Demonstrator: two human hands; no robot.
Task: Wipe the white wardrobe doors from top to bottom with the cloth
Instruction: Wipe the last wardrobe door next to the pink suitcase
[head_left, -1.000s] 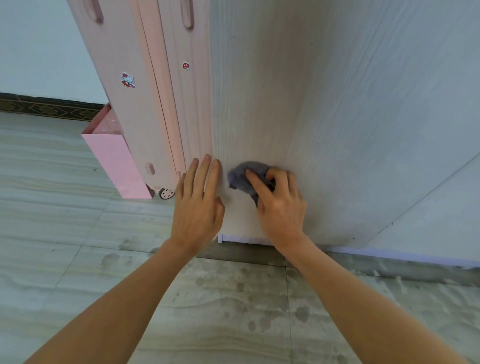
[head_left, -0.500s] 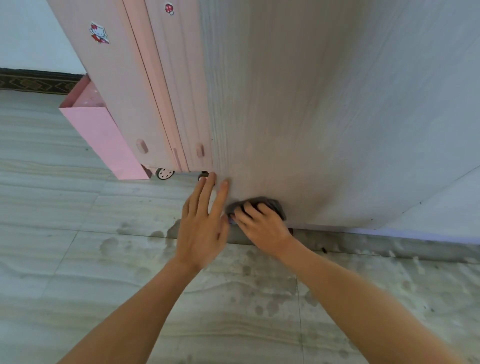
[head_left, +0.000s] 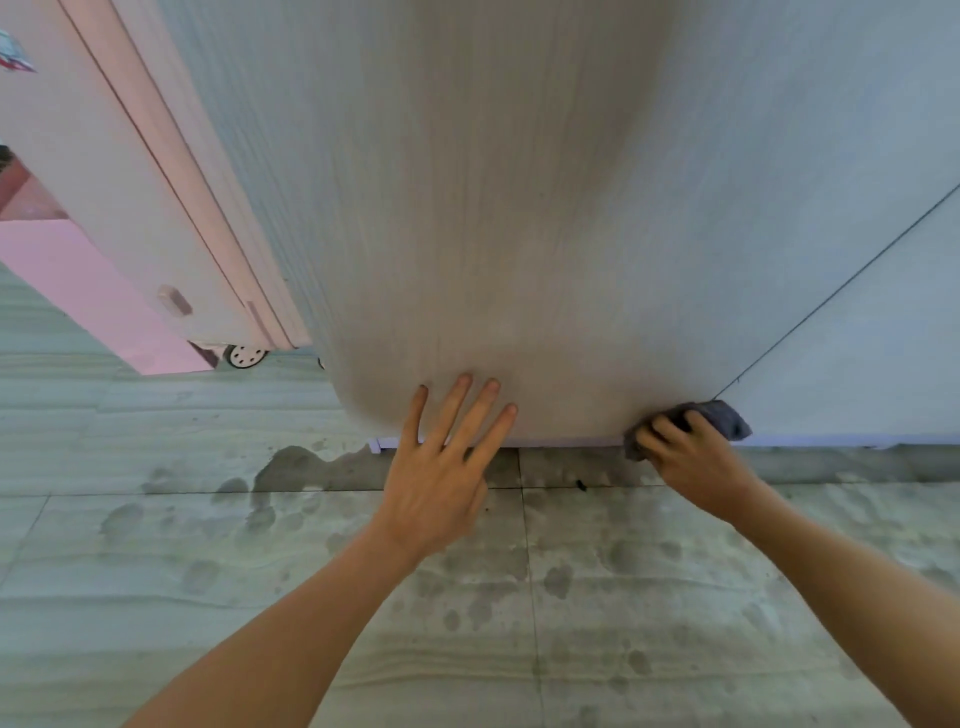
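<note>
Right hand (head_left: 693, 460) bunches soft, limp cloth (head_left: 722, 418) at wardrobe door (head_left: 493, 234) bottom edge; left hand (head_left: 441, 467) fingers splayed flat, bracing.

No readable text anywhere (the sticker (head_left: 15, 54) on the pink door shows only a picture).

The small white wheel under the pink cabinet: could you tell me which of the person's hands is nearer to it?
Left. The left hand rests with straight fingers low on the wardrobe panel, right of the wheel. The right hand grips the cloth farther right.
</note>
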